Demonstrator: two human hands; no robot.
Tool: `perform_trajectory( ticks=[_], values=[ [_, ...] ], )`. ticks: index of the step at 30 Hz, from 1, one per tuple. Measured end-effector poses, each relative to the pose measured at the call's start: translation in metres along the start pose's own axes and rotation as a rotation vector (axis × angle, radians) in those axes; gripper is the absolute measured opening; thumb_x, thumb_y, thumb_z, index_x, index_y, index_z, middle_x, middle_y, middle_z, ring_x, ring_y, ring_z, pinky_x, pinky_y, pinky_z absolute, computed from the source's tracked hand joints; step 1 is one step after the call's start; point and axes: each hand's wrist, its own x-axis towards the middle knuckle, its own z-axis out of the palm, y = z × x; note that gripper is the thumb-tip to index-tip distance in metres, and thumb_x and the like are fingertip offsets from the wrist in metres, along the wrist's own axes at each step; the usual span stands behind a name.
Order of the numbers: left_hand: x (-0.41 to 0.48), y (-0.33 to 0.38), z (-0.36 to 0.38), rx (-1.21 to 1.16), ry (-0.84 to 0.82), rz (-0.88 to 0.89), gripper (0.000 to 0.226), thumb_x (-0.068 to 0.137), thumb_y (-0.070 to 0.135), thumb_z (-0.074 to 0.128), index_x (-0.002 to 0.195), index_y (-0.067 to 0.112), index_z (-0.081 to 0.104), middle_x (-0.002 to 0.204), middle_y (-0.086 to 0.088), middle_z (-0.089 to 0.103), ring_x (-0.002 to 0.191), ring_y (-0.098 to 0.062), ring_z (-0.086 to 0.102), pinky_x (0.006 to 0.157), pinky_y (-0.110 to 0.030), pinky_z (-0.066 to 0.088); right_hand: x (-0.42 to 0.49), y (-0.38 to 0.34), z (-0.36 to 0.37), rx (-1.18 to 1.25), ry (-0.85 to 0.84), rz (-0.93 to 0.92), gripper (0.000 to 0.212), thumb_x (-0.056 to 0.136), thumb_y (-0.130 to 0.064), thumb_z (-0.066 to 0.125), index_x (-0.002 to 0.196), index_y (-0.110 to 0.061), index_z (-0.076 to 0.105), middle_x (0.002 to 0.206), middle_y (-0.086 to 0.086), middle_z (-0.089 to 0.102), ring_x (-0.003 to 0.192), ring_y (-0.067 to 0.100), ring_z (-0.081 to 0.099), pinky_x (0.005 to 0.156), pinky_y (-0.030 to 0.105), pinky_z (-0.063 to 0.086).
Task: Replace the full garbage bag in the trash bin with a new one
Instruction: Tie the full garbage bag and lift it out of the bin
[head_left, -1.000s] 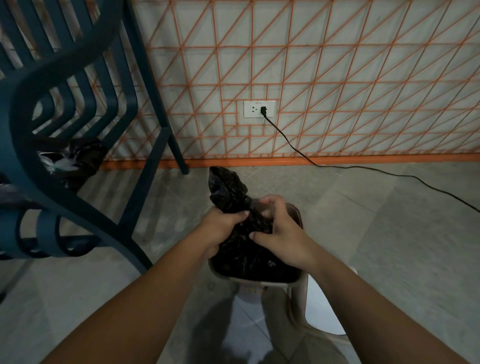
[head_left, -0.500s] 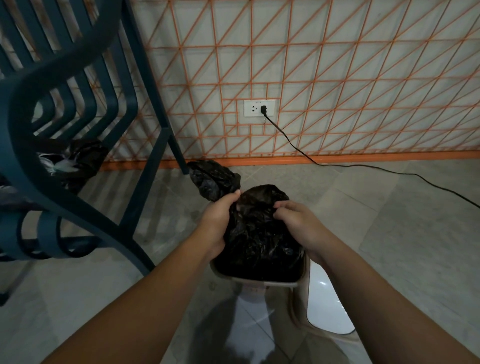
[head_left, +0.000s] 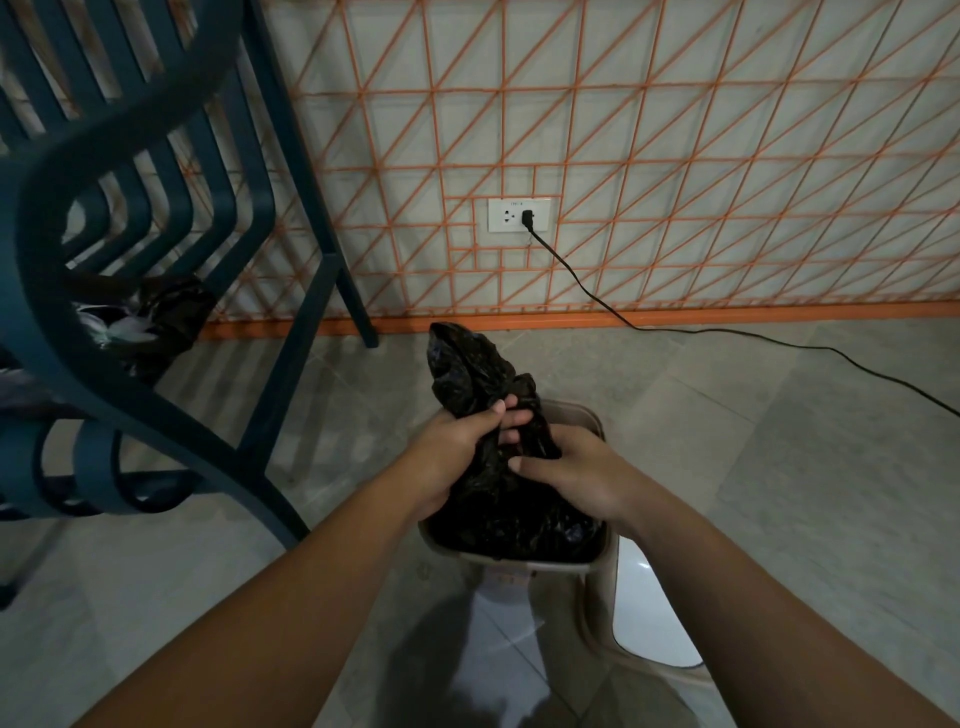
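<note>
While the garbage bag (head_left: 498, 512) sits in the trash bin (head_left: 524, 565), the left grip (head_left: 448, 461) clenches its gathered neck — the right grip (head_left: 576, 473) pinches it alongside.

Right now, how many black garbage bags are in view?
2. One garbage bag sits in the trash bin, gripped by left hand and right hand; a second bag lies behind the chair. Others may be hidden.

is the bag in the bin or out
In. The bag sits mostly inside the bin; left hand and right hand grip its bunched top.
</note>
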Motion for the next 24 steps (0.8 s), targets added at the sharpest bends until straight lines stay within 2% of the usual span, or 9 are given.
perform_trajectory(
  ticks=[2, 4, 8, 13, 16, 18, 20, 22, 24],
  values=[
    [0.000, -0.001, 0.003, -0.021, -0.009, -0.005, 0.016, 0.097, 0.016, 0.047, 0.101, 0.012, 0.063, 0.102, -0.005, 0.070, 0.078, -0.013, 0.064, 0.069, -0.027, 0.058, 0.004, 0.005, -0.001, -0.108, 0.104, -0.015, 0.014, 0.090, -0.014, 0.058, 0.099, -0.018, 0.067, 0.090, -0.002, 0.071, 0.089, 0.012, 0.065, 0.082, 0.025, 0.048],
    [0.001, -0.002, 0.005, -0.007, 0.009, 0.002, 0.017, 0.097, 0.015, 0.046, 0.104, 0.009, 0.061, 0.106, -0.007, 0.068, 0.071, -0.013, 0.066, 0.070, -0.030, 0.057, 0.007, 0.006, 0.002, -0.090, 0.179, -0.043, 0.014, 0.091, -0.017, 0.054, 0.105, -0.020, 0.055, 0.088, 0.000, 0.071, 0.087, 0.012, 0.066, 0.083, 0.031, 0.049],
    [0.004, -0.005, 0.001, 0.108, -0.004, 0.029, 0.020, 0.096, 0.012, 0.047, 0.109, 0.010, 0.062, 0.101, -0.005, 0.068, 0.081, -0.015, 0.064, 0.070, -0.021, 0.056, 0.006, 0.008, 0.008, -0.075, 0.144, -0.096, 0.031, 0.091, -0.013, 0.045, 0.093, -0.042, 0.033, 0.092, 0.001, 0.064, 0.070, 0.008, 0.059, 0.074, 0.038, 0.050],
    [0.012, -0.011, -0.006, 0.276, 0.122, 0.034, 0.018, 0.096, 0.020, 0.049, 0.099, 0.011, 0.064, 0.081, 0.003, 0.069, 0.068, -0.014, 0.062, 0.066, -0.021, 0.051, 0.002, 0.001, 0.000, -0.361, 0.184, -0.168, 0.031, 0.087, -0.001, 0.041, 0.089, -0.029, 0.054, 0.082, -0.005, 0.057, 0.069, 0.012, 0.053, 0.067, 0.030, 0.040],
    [0.016, -0.015, -0.015, 0.573, 0.229, 0.125, 0.018, 0.092, 0.031, 0.054, 0.090, 0.017, 0.063, 0.080, 0.001, 0.066, 0.080, -0.019, 0.062, 0.073, -0.027, 0.048, 0.001, -0.008, 0.001, -0.371, 0.132, -0.099, 0.024, 0.090, -0.029, 0.052, 0.111, -0.024, 0.063, 0.105, -0.007, 0.062, 0.094, 0.008, 0.059, 0.083, 0.026, 0.043],
    [0.012, -0.015, -0.016, 0.617, 0.085, 0.240, 0.012, 0.087, 0.036, 0.055, 0.090, 0.032, 0.066, 0.090, 0.009, 0.070, 0.090, -0.012, 0.065, 0.082, -0.028, 0.051, -0.003, -0.011, 0.006, -0.266, 0.031, -0.101, 0.043, 0.083, -0.056, 0.057, 0.115, -0.028, 0.064, 0.115, -0.007, 0.065, 0.107, 0.006, 0.059, 0.094, 0.026, 0.045],
    [0.003, -0.013, -0.010, 0.732, -0.096, 0.317, 0.014, 0.083, 0.043, 0.051, 0.084, 0.045, 0.065, 0.088, 0.019, 0.069, 0.088, 0.000, 0.064, 0.079, -0.024, 0.052, -0.005, -0.012, 0.011, -0.181, -0.015, -0.096, 0.057, 0.072, -0.069, 0.060, 0.114, -0.030, 0.065, 0.115, -0.010, 0.067, 0.108, 0.001, 0.060, 0.095, 0.022, 0.045],
    [-0.003, -0.012, -0.006, 0.824, -0.189, 0.322, 0.015, 0.082, 0.043, 0.048, 0.081, 0.046, 0.063, 0.085, 0.019, 0.066, 0.083, 0.004, 0.061, 0.079, -0.022, 0.050, -0.004, -0.008, 0.011, -0.072, 0.028, -0.045, 0.058, 0.061, -0.074, 0.063, 0.102, -0.034, 0.068, 0.105, -0.014, 0.070, 0.100, -0.006, 0.061, 0.086, 0.012, 0.045],
    [-0.004, -0.011, -0.008, 0.942, -0.223, 0.382, 0.017, 0.084, 0.030, 0.049, 0.091, 0.038, 0.062, 0.087, 0.023, 0.061, 0.078, 0.008, 0.056, 0.075, -0.012, 0.043, -0.001, -0.005, 0.011, 0.014, 0.087, -0.035, 0.042, 0.063, -0.070, 0.065, 0.090, -0.038, 0.069, 0.095, -0.019, 0.070, 0.088, -0.013, 0.062, 0.074, 0.003, 0.044]
  ],
)
